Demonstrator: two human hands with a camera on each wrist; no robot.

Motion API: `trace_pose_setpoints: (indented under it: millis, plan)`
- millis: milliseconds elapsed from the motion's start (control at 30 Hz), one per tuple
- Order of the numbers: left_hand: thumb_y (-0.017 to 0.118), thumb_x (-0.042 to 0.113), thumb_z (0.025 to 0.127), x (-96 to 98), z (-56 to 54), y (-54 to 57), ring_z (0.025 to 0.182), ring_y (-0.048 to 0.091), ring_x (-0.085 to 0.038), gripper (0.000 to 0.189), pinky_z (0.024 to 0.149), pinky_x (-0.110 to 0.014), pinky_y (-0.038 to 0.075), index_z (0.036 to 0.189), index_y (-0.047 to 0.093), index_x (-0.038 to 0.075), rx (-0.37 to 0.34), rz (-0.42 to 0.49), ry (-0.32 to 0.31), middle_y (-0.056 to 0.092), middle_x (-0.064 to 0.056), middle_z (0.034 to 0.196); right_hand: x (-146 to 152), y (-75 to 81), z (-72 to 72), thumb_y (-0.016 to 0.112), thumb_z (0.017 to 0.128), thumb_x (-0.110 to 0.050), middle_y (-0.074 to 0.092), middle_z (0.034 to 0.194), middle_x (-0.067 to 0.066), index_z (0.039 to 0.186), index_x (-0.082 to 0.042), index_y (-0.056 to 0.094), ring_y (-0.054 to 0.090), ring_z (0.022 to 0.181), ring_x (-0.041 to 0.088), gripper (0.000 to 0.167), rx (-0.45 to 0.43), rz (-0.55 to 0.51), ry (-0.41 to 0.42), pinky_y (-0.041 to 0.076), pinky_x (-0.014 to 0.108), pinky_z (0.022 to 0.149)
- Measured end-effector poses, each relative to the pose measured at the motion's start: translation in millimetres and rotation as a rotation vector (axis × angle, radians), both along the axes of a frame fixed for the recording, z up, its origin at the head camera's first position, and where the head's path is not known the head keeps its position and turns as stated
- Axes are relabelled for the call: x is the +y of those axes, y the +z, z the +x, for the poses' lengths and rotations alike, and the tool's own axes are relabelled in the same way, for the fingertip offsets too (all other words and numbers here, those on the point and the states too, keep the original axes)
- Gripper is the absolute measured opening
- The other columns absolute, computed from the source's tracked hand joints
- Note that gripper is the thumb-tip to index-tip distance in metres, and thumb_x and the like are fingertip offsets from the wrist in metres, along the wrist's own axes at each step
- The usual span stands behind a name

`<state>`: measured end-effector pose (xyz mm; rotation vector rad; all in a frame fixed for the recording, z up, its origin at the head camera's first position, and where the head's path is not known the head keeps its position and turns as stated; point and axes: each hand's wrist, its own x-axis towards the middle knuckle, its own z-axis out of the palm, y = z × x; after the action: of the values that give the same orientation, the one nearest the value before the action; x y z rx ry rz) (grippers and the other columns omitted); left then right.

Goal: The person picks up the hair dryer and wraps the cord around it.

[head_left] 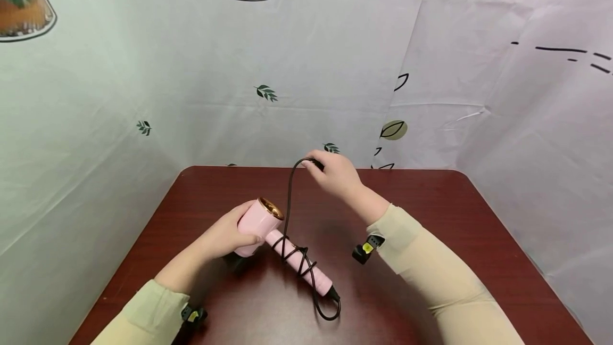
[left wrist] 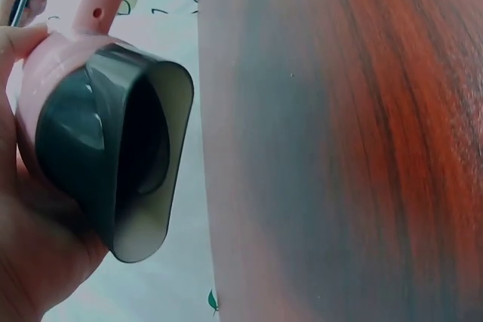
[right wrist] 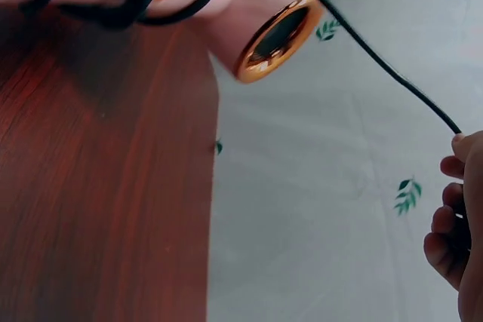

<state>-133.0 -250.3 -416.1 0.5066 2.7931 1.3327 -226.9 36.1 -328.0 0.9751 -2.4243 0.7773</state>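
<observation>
A pink hair dryer [head_left: 258, 223] with a gold-rimmed back is gripped round its barrel by my left hand [head_left: 227, 233]. Its handle [head_left: 322, 281] slants down to the right, and a black cord [head_left: 306, 262] is wound around it in several turns. My right hand [head_left: 337, 174] pinches the cord's free end, raised above the far part of the table; the cord [right wrist: 392, 73] runs taut from the dryer in the right wrist view. On the dryer's front sits a dark flat nozzle [left wrist: 90, 133], seen in the left wrist view. The plug is mostly hidden in my right hand.
Beneath the dryer lies a dark red wooden table [head_left: 407, 190] with rounded far corners. A pale cloth [head_left: 311, 68] printed with leaves and plants hangs behind it and along both sides. Each sleeve carries a small black wrist camera [head_left: 366, 249].
</observation>
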Motion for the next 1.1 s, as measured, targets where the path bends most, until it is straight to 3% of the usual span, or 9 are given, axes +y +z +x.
trace_pose_setpoints:
  millis: [200,367,533,633,933,1100]
  plan:
    - [0.083,0.025,0.071,1.0,2.6,0.0,0.093,0.058,-0.021,0.091,0.08,-0.038,0.05,0.149,0.039,0.01,-0.006,0.021,-0.007,0.063,-0.01,0.116,2,-14.2,-9.3,0.055,0.102,-0.035,0.06,0.079,-0.007,0.106,-0.02,0.069,0.049,0.062,0.012,0.021,-0.098,-0.001,-0.091,0.041,0.031,0.058]
    - [0.081,0.021,0.072,1.6,2.3,-0.6,0.093,0.058,-0.023,0.089,0.08,-0.039,0.05,0.15,0.038,0.008,0.005,0.053,-0.035,0.062,-0.013,0.117,6,-28.5,-16.6,0.055,0.102,-0.038,0.054,0.074,-0.002,0.097,-0.019,0.063,0.046,0.061,0.016,0.021,-0.232,0.033,-0.148,0.036,0.033,0.056]
    - [0.08,0.02,0.074,2.9,1.6,-1.0,0.096,0.057,-0.024,0.088,0.083,-0.038,0.05,0.15,0.037,0.008,0.008,0.103,-0.052,0.06,-0.014,0.121,9,-50.9,-24.8,0.052,0.102,-0.043,0.065,0.091,0.001,0.109,-0.017,0.067,0.051,0.066,0.015,0.03,-0.341,0.082,-0.184,0.04,0.034,0.06]
    - [0.079,0.018,0.076,3.0,1.2,-1.9,0.098,0.058,-0.025,0.087,0.083,-0.036,0.051,0.151,0.036,0.006,-0.002,0.153,-0.071,0.059,-0.016,0.124,10,-63.5,-28.0,0.052,0.102,-0.044,0.069,0.101,-0.002,0.116,-0.019,0.069,0.057,0.072,0.012,0.034,-0.371,0.105,-0.196,0.045,0.034,0.065]
    - [0.075,0.012,0.08,6.6,-1.3,-4.1,0.102,0.057,-0.025,0.085,0.083,-0.03,0.051,0.152,0.031,0.002,-0.02,0.284,-0.106,0.054,-0.023,0.13,10,-89.3,-22.6,0.053,0.102,-0.041,0.071,0.107,-0.003,0.114,-0.017,0.073,0.065,0.091,0.013,0.033,-0.449,0.202,-0.186,0.051,0.037,0.078]
    - [0.072,0.009,0.082,8.5,-3.3,-5.8,0.1,0.059,-0.024,0.084,0.081,-0.032,0.053,0.153,0.026,0.0,-0.085,0.358,-0.093,0.053,-0.028,0.128,11,-97.3,-20.5,0.05,0.103,-0.041,0.07,0.099,-0.004,0.11,-0.016,0.073,0.063,0.083,0.013,0.035,-0.466,0.239,-0.194,0.049,0.037,0.073]
